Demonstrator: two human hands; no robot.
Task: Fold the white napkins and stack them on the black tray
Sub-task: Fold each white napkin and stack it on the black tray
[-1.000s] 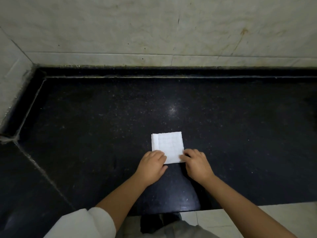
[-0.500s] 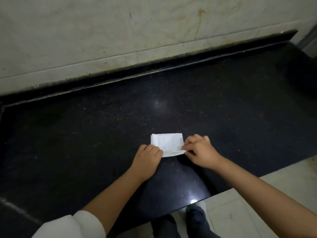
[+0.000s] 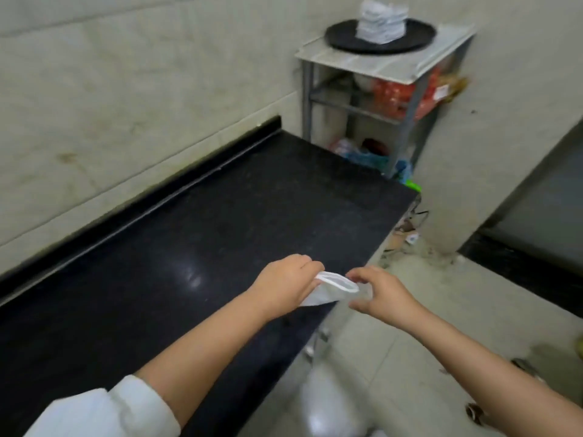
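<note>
L hand (image 3: 285,287) grips folded napkin (image 3: 329,290) at counter (image 3: 189,247) edge, lifted off for carrying. R hand (image 3: 377,291) pinches its other end, prob. to keep fold flat. Far R: black tray (image 3: 344,39) w/ napkin stack (image 3: 381,22) on rack (image 3: 372,66), the likely destination.

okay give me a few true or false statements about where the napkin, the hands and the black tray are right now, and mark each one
1. Both hands hold the folded napkin. True: the left hand and the right hand each grip an end.
2. The napkin lies flat on the black counter. False: it is lifted, near the counter's front edge.
3. The black tray sits on the counter. False: it rests on a small metal stand beyond the counter's end.
4. The tray already carries a stack of napkins. True.
5. The tray is square. False: it is round.
</note>
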